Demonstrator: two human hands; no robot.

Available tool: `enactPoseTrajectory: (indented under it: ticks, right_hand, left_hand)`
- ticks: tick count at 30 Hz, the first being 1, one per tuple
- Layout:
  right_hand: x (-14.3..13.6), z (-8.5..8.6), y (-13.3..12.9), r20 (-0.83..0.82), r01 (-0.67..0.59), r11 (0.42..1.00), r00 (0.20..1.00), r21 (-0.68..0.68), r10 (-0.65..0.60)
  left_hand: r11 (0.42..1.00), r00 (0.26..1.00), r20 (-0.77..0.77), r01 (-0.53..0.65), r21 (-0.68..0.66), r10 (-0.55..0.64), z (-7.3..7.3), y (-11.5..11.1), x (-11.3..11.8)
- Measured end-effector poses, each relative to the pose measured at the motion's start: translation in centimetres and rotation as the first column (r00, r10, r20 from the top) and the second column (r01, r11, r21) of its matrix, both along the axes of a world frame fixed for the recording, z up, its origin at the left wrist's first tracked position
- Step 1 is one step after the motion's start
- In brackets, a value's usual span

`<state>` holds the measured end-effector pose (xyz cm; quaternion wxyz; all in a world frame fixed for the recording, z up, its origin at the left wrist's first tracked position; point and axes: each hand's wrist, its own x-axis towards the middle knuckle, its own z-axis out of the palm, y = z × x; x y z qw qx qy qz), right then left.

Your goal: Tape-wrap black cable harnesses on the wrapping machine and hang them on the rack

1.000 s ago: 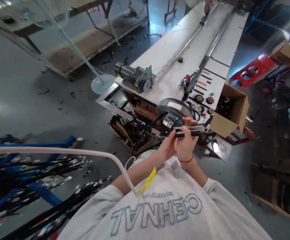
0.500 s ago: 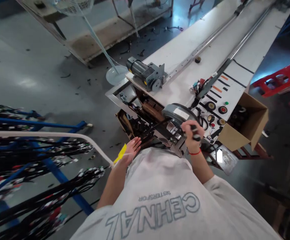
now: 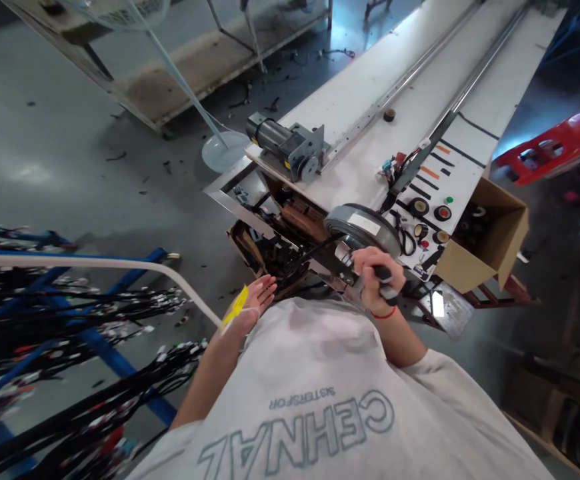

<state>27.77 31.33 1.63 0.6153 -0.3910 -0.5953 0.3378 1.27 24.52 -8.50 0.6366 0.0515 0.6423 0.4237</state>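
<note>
My right hand [image 3: 376,277] is closed around a black-and-grey cylindrical piece [image 3: 384,273], whose kind I cannot make out. It is at the near end of the long white bench, just in front of a large grey tape-like coil [image 3: 363,227] with a white label. My left hand [image 3: 255,303] is open, palm up and fingers stretched, with nothing in it. A yellow tag [image 3: 235,307] on a white tie lies against its wrist. A dark cable-like strand [image 3: 315,253] runs between the coil and the space near my left fingers.
A motor [image 3: 283,143] is mounted at the corner of the white bench [image 3: 330,100]. Tape rolls [image 3: 420,207] lie on its right, near a cardboard box [image 3: 500,240]. Blue racks [image 3: 115,360] with wire harnesses and a pale curved tube [image 3: 170,273] are at left. A fan base [image 3: 225,152] stands beyond.
My right hand has turned and moved slightly left and down, still closed around the cylindrical piece. My left hand stays open. The whole view has shifted a little.
</note>
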Motion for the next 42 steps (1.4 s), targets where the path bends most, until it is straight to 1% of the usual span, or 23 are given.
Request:
enactPoseTrajectory:
  ticks: [2, 4, 7, 9, 11, 13, 15, 16, 17, 18, 19, 20, 23, 24, 26, 27, 28, 29, 32, 34, 38, 40, 42]
  right_hand:
    - [0.9, 0.9, -0.1, -0.031, 0.026, 0.994, 0.999, 0.105, -0.022]
    - [1.7, 2.0, 0.3, -0.013, 0.052, 0.993, 0.999, 0.111, -0.051]
    - [2.6, 3.5, 1.8, 0.055, 0.027, 0.995, 0.998, -0.101, -0.021]
    - [2.9, 4.2, 2.8, -0.03, -0.055, 0.961, 0.998, -0.272, 0.049]
    - [3.1, 5.1, 3.3, -0.184, -0.159, 0.926, 0.978, -0.343, 0.1]
    - [3.0, 6.1, 2.8, -0.25, -0.234, 0.934, 0.954, -0.269, 0.167]
    - [2.5, 6.7, 1.5, -0.136, -0.317, 0.947, 0.942, -0.052, 0.307]
    - [2.1, 6.7, 0.7, -0.014, -0.392, 0.917, 0.919, 0.072, 0.394]
    - [1.6, 6.3, 0.1, 0.128, -0.481, 0.861, 0.876, 0.167, 0.465]
    - [1.1, 5.7, -0.4, 0.268, -0.561, 0.8, 0.821, 0.213, 0.504]
    - [0.5, 4.7, -0.7, 0.383, -0.608, 0.763, 0.773, 0.218, 0.506]
    - [0.0, 3.6, -0.8, 0.465, -0.62, 0.758, 0.742, 0.203, 0.482]
    - [-1.1, 0.8, -0.3, 0.595, -0.581, 0.802, 0.697, 0.139, 0.401]
    - [-1.3, 0.4, -0.3, 0.625, -0.6, 0.789, 0.668, 0.132, 0.403]
    - [-1.2, 0.4, -0.3, 0.663, -0.684, 0.717, 0.598, 0.13, 0.45]
    - [-1.1, 0.6, -0.3, 0.661, -0.713, 0.687, 0.584, 0.14, 0.471]
    - [-0.9, 0.8, -0.2, 0.64, -0.719, 0.676, 0.597, 0.16, 0.484]
    - [-0.7, 0.9, 0.0, 0.595, -0.694, 0.696, 0.642, 0.184, 0.483]
    - [0.1, 1.2, 1.4, 0.386, -0.505, 0.841, 0.827, 0.194, 0.408]
    - [0.9, 2.2, 2.2, 0.257, -0.426, 0.891, 0.889, 0.158, 0.379]
    - [3.0, 5.0, 2.5, 0.058, -0.375, 0.91, 0.927, 0.177, 0.371]
    - [3.4, 5.1, 2.7, 0.069, -0.361, 0.924, 0.932, 0.126, 0.355]
    - [3.2, 4.4, 3.0, 0.152, -0.378, 0.926, 0.915, 0.001, 0.373]
  left_hand:
    - [1.0, 1.0, 0.02, -0.008, 0.008, 0.008, -0.2, -0.1, 0.1]
    - [1.0, 1.0, 0.012, -0.011, 0.002, 0.011, -0.3, 0.1, 0.4]
    - [1.0, 1.0, 0.003, -0.003, 0.01, 0.002, -0.6, 0.4, 0.7]
    - [0.999, 0.999, 0.035, 0.02, 0.034, -0.021, -0.7, 0.7, 0.8]
    - [0.999, 0.998, 0.059, 0.031, 0.044, -0.034, -0.9, 0.9, 0.9]
    - [0.999, 0.997, 0.064, 0.032, 0.038, -0.034, -0.9, 1.1, 1.1]
    - [0.999, 0.997, 0.073, 0.031, 0.035, -0.033, -0.9, 1.4, 1.3]
    - [0.999, 0.996, 0.079, 0.03, 0.035, -0.033, -0.8, 1.5, 1.4]
    - [0.999, 0.996, 0.082, 0.028, 0.033, -0.03, -0.8, 1.6, 1.5]
    - [0.999, 0.996, 0.08, 0.022, 0.026, -0.024, -0.7, 1.7, 1.6]
    - [1.0, 0.997, 0.071, 0.014, 0.014, -0.015, -0.6, 1.8, 1.7]
    - [1.0, 0.998, 0.057, 0.003, -0.001, -0.003, -0.6, 1.8, 1.8]
    - [0.999, 1.0, 0.024, -0.018, -0.038, 0.019, -0.6, 1.6, 2.0]
    - [0.999, 1.0, 0.025, -0.017, -0.04, 0.018, -0.7, 1.5, 2.0]
    - [0.999, 0.999, 0.046, -0.005, -0.044, 0.007, -0.9, 1.3, 1.9]
    - [0.999, 0.998, 0.062, 0.006, -0.052, -0.003, -1.1, 1.3, 1.9]
    - [0.997, 0.997, 0.073, 0.019, -0.071, -0.013, -1.2, 1.4, 1.9]
    - [0.995, 0.997, 0.076, 0.031, -0.099, -0.023, -1.2, 1.5, 1.9]
    - [0.988, 0.997, 0.065, 0.057, -0.143, -0.048, -1.2, 1.8, 2.2]
    - [0.991, 0.999, 0.041, 0.036, -0.127, -0.031, -1.1, 1.9, 2.5]
    - [0.993, 0.999, 0.051, 0.022, -0.118, -0.016, -1.1, 1.6, 2.9]
    - [0.992, 0.998, 0.06, 0.032, -0.118, -0.025, -1.3, 1.4, 3.1]
    - [0.994, 0.999, 0.031, 0.015, -0.108, -0.012, -1.5, 1.3, 3.3]
